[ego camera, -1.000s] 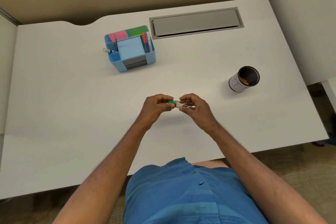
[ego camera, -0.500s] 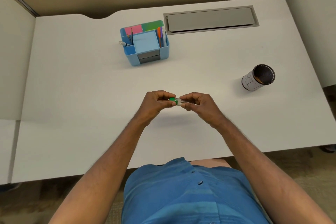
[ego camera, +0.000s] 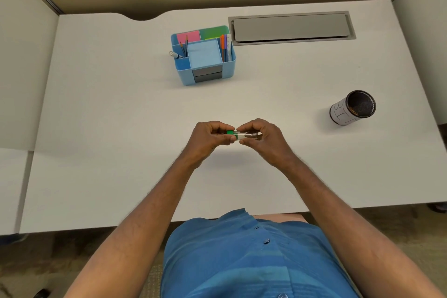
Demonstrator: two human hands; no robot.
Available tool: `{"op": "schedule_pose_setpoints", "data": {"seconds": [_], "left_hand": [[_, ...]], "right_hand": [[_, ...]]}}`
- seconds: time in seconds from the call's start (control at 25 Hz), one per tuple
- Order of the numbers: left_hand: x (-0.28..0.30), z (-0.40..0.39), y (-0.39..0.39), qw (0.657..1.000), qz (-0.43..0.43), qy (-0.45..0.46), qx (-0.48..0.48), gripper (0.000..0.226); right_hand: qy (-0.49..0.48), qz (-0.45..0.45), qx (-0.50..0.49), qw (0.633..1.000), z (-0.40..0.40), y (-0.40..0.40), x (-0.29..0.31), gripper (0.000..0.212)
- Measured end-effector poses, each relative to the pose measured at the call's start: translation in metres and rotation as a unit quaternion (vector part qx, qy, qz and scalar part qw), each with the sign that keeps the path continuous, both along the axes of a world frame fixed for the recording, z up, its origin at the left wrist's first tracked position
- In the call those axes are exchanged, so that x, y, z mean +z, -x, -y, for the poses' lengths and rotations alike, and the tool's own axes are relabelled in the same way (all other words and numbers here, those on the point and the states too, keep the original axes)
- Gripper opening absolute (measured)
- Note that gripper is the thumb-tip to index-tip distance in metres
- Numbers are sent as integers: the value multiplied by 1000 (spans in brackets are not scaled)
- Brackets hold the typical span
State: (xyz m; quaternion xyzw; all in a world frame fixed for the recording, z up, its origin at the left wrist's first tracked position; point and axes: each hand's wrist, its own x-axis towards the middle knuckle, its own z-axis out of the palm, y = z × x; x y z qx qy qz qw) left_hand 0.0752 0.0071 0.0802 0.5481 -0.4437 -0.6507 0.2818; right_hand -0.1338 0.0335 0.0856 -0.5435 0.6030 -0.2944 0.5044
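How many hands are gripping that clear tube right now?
2. The left hand pinches the green cap at one end; the right hand holds the clear tube by its body.

Desk (ego camera: 116, 128): white, with partitions at back and sides.
Organizer (ego camera: 229, 68): light blue, far centre; holds pink and green notes (ego camera: 189, 36), blue pad (ego camera: 204, 54), brushes (ego camera: 185, 46), marker (ego camera: 174, 54), pens (ego camera: 224, 47).
Hatch (ego camera: 290, 28): grey, just right of organizer.
Cup (ego camera: 339, 113): black mesh, white label, right side.

Bare white tabletop (ego camera: 108, 128) fills the frame's left and centre; a light-blue plastic desk organiser (ego camera: 204, 55) (upper centre) and a black mesh cylindrical cup (ego camera: 353, 107) at right stand in the way.
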Motion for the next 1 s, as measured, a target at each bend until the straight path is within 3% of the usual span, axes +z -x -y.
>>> {"op": "schedule_pose_setpoints", "data": {"seconds": [0.32, 0.76, 1.0], "left_hand": [[1, 8, -1, 1000, -6, -10, 12, 25], [3, 29, -12, 1000, 18, 0, -1, 23], [-3, 37, -17, 1000, 28, 0, -10, 22]], "right_hand": [[-8, -13, -4, 1000, 11, -2, -1, 28], [-88, 99, 20, 991, 36, -5, -6, 24], [-108, 103, 24, 988, 46, -15, -11, 24]]}}
